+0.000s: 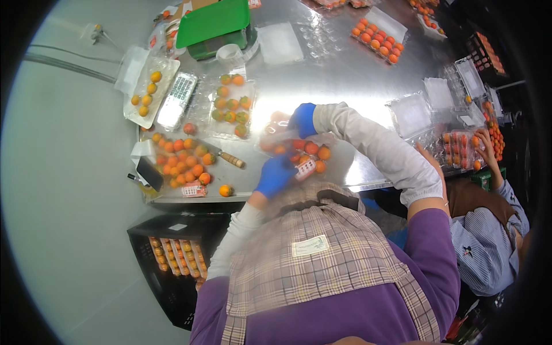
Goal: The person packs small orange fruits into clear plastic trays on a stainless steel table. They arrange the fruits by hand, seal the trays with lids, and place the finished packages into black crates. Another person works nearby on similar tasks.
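A clear plastic clamshell pack of round red and orange fruits [311, 148], tomato-like, lies close before me at the table's front edge. My left hand [276, 174], in a blue glove, grips its near left side. Beside those fingers a red-and-white printed label card [305, 170] rests on the pack. My right hand [304, 120], also gloved in blue, bends down onto the clear plastic at the pack's far side; its fingers are hidden. Glare and blur veil the plastic left of that hand.
Loose fruits [181, 161], a wooden-handled knife [231, 158] and an open fruit pack [233, 103] lie left. Behind are a scale [177, 101] and green-lidded box [215, 23]. A black crate [181, 241] stands below left. At right, a co-worker's hands touch another pack [459, 148].
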`<act>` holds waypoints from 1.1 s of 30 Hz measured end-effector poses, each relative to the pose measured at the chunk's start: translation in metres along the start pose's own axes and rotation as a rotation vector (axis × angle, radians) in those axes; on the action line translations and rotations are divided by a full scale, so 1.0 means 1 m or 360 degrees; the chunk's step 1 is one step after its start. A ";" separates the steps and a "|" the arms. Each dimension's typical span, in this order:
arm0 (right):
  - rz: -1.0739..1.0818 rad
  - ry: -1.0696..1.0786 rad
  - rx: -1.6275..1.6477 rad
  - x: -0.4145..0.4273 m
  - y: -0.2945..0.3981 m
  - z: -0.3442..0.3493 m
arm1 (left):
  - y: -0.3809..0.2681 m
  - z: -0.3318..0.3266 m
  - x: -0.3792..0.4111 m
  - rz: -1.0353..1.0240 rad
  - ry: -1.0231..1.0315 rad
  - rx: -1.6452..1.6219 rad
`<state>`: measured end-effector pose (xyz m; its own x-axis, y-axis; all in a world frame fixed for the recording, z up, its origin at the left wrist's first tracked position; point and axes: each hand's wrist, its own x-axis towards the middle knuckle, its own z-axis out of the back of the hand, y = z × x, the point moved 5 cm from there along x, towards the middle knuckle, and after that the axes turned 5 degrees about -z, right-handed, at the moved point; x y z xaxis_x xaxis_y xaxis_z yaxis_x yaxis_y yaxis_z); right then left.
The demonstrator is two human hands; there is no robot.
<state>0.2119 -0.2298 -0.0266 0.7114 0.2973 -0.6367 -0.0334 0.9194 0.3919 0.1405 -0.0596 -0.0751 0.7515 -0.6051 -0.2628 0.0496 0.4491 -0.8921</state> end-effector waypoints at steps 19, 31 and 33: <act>-0.0042 0.0035 0.0420 -0.024 0.019 -0.001 | 0.004 -0.005 0.000 -0.0028 0.0024 -0.0130; 0.0152 -0.0044 -0.0038 -0.003 0.007 -0.011 | 0.044 0.002 -0.017 0.0385 -0.0394 -0.1054; -0.0012 0.0120 0.0251 -0.022 0.017 0.001 | 0.069 -0.006 -0.019 0.0268 -0.0346 -0.1017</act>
<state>0.1961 -0.2212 -0.0050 0.6565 0.3146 -0.6855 0.0863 0.8716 0.4826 0.1263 -0.0211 -0.1340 0.8329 -0.3859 -0.3968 -0.4264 0.0098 -0.9045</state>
